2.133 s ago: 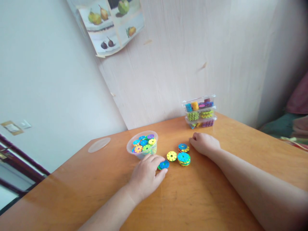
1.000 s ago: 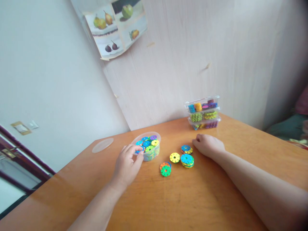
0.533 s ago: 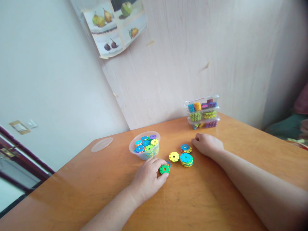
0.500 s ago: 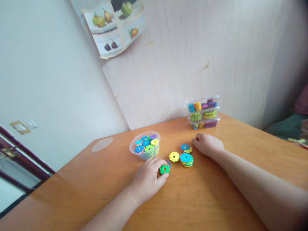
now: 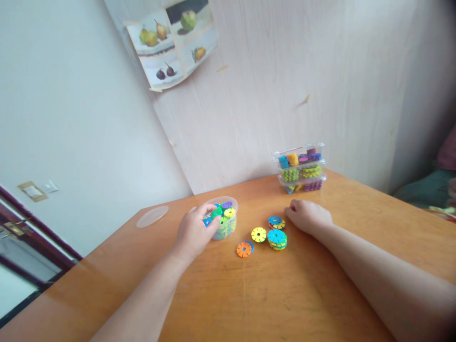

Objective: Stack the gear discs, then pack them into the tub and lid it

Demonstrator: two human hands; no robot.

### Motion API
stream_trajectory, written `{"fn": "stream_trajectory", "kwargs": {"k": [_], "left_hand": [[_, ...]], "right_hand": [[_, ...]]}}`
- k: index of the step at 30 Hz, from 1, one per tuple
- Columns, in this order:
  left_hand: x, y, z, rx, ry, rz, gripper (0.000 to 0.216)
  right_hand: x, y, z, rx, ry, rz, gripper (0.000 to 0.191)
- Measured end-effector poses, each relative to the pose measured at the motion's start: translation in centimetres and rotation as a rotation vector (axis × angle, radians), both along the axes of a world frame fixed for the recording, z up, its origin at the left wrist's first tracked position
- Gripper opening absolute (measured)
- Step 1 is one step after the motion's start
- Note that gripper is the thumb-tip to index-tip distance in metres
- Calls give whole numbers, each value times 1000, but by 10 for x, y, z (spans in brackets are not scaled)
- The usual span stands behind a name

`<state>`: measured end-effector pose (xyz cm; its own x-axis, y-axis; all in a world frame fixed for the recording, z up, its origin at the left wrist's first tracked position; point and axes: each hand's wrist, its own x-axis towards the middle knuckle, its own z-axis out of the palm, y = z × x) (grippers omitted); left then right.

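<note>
My left hand (image 5: 197,228) is over the near left rim of a clear plastic tub (image 5: 225,232) full of slotted flower-shaped discs. Between its thumb and fingers is a green disc (image 5: 216,212), just above the tub's contents. My right hand (image 5: 308,216) rests on the table in a loose fist, with nothing visible in it. Close to its fingertips lies a blue disc (image 5: 275,220) over a yellow one. Nearer to me are a light-blue disc (image 5: 277,235) on a small pile, a yellow disc (image 5: 258,234), and an orange disc (image 5: 244,249) partly covering a blue one.
A round translucent lid (image 5: 152,216) lies on the wooden table (image 5: 228,299) to the tub's left. Several clear boxes (image 5: 301,168) of colourful pieces are stacked near the wall at the back. Fruit pictures (image 5: 174,45) hang on the wall.
My left hand has lifted the green disc off the table and carried it left and back to the tub. The orange disc beneath is uncovered. My right hand stays in place.
</note>
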<state>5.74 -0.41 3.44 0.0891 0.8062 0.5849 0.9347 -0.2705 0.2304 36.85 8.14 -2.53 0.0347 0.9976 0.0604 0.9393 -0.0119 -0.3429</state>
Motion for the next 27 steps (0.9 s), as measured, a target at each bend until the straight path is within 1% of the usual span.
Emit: {"fn": "stream_trajectory", "kwargs": {"k": [3,6,8,11,13,16,19,21,24,27], "left_hand": [[-12,22,1,-49,13,81,27],[-11,25,1,-42,50,80,26],[-5,15,0,5,62,46,23],[11,-10,-5,67,48,-44,20],[24,-27,-10,38,54,-145,17],[43,-44,-20,-96,108,-254,17],[56,-49,-29,-247,163,-249,26],[59,-47,-33,-315,176,-223,25],[59,-44,-36,-352,141,-204,18],[59,-47,-36,-344,92,-205,19]], "right_hand": [[0,0,0,2,3,4,39],[0,0,0,-2,7,1,39],[0,-1,1,-1,7,2,39],[0,-2,2,1,4,4,38],[-1,-2,3,2,3,-1,38],[-1,-3,4,-1,1,-3,38],[-1,-4,4,-4,0,-1,39],[-1,-4,4,-3,1,0,40],[-1,-2,2,3,-1,8,41],[0,-1,1,2,-3,7,41]]}}
